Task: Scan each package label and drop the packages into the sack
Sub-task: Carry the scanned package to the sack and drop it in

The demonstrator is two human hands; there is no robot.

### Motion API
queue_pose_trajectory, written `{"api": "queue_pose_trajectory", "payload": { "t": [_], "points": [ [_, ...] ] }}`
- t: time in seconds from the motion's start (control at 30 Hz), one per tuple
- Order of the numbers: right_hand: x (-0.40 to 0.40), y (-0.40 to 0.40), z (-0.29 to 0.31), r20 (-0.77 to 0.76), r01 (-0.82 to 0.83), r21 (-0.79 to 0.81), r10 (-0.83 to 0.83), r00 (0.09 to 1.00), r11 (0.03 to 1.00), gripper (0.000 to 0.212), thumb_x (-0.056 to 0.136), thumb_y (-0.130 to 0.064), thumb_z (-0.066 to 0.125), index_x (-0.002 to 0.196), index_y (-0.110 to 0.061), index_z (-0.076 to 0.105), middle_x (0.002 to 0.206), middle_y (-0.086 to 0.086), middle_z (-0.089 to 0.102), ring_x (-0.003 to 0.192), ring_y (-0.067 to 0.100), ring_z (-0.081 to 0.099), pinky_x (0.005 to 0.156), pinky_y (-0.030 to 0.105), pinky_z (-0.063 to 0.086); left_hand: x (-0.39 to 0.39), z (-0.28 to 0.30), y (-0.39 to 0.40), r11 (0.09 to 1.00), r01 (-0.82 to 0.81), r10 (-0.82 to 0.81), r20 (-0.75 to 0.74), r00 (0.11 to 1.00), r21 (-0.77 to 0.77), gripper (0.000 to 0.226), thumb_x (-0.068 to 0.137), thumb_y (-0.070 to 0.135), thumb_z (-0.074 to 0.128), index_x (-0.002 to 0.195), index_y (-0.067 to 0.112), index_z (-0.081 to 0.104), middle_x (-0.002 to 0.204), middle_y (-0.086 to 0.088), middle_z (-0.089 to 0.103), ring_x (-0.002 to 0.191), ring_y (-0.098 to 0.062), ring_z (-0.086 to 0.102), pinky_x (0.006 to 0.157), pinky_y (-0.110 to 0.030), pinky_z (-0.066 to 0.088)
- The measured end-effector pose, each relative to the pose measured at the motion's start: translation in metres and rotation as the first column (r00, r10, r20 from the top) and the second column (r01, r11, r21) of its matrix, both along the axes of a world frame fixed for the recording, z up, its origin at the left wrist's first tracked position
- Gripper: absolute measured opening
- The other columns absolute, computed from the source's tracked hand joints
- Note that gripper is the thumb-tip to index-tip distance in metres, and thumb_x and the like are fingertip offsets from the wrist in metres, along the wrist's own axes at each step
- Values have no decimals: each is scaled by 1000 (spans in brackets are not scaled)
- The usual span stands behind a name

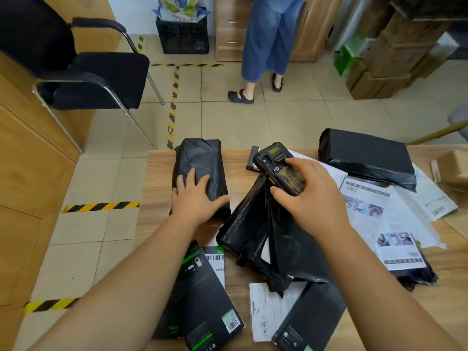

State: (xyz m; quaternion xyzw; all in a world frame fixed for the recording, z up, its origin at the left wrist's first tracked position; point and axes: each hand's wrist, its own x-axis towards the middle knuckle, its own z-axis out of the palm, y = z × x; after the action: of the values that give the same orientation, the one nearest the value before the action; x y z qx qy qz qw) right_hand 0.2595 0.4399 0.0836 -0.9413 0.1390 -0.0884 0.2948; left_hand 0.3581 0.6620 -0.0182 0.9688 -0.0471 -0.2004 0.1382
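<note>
Handheld barcode scanner (281,171) is gripped in the right hand (307,196), with the fingers curled over its back and the thumb placed against its lower side edge; its head is pointed away from the person. The left hand (196,196) is laid flat, fingers spread and nearly straight, on a black wrapped package (198,163) that is positioned at the far left edge of the wooden table (157,188). A crumpled black poly mailer (273,239) is located at the table centre, directly beneath the scanner. A larger black package (367,158) is placed at the far right, partly on white printed sheets (374,209). Two flat black retail boxes with green accents (202,300) are stacked at the near left edge, a barcode label being visible on one. A white sheet (268,310) and a dark flat box (309,323) are located at the near centre. A printed card on a black bag (401,252) is found at the right. The sack cannot be identified in this view.

Beyond the table, a black chair (96,77), a black crate (182,34), stacked cardboard boxes (395,46) and a standing person in blue jeans (268,34) are visible on the tiled floor (278,117).
</note>
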Motion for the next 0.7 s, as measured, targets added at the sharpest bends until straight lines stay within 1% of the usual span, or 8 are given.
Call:
{"api": "queue_pose_trajectory", "payload": {
  "t": [0.1,0.23,0.33,0.37,0.43,0.5,0.6,0.7],
  "points": [
    [-4,-1,-2,-14,-2,1,2,1000,1000,59,76,-46,74,131,-41,51,131,-16,51,119,7,48,91,35,45,-3,-5,-3,996,-71,73,-25,997,60,95,81,72,59,156,40,9,165,6,-12,150,-39,0,119,-55,17],
    [-12,-2,-4,-16,-3,12,3,1000,1000,59,76,-45,75,131,-41,52,131,-15,52,119,9,49,94,35,46,-2,-10,21,970,-139,142,2,990,-201,87,82,49,72,154,37,25,165,9,5,144,-37,21,116,-49,28],
    [-16,-2,-4,-17,-5,42,5,1000,999,59,76,-45,75,130,-40,52,132,-16,51,119,7,49,95,34,45,0,-4,46,681,-350,283,-211,936,-643,71,86,27,69,149,34,38,154,1,39,140,-25,37,116,-45,32],
    [-17,-2,-4,-19,-6,48,7,1000,999,59,76,-45,75,130,-40,53,132,-16,51,119,7,49,94,32,44,-1,0,52,568,-407,311,-271,911,-716,64,90,17,63,148,32,40,146,1,48,136,-24,43,114,-42,35],
    [-19,-3,-2,-20,-8,60,9,1000,998,59,76,-43,76,131,-38,53,132,-15,51,119,7,48,93,31,42,-5,7,59,508,-427,378,-251,891,-748,54,97,7,52,147,26,43,137,2,53,131,-19,48,110,-36,38],
    [-21,-4,0,-23,-13,71,15,1000,997,59,76,-43,76,131,-38,54,131,-14,51,119,8,48,93,31,42,-7,12,59,586,-388,445,-119,888,-712,46,98,29,54,143,24,47,136,2,55,128,-20,51,109,-38,40],
    [-23,-6,2,-32,-24,68,27,999,997,59,77,-44,75,131,-38,53,131,-14,51,118,9,49,92,32,43,-6,19,46,800,-337,390,3,921,-496,79,80,72,56,144,28,41,143,-2,50,131,-28,47,109,-50,40],
    [-25,-8,2,-42,-37,63,40,998,997,59,77,-45,75,130,-39,52,132,-15,51,118,8,49,91,32,44,-3,20,25,954,-264,279,102,955,-141,94,84,65,61,155,18,23,154,-11,33,138,-35,35,110,-48,34]
  ]
}}
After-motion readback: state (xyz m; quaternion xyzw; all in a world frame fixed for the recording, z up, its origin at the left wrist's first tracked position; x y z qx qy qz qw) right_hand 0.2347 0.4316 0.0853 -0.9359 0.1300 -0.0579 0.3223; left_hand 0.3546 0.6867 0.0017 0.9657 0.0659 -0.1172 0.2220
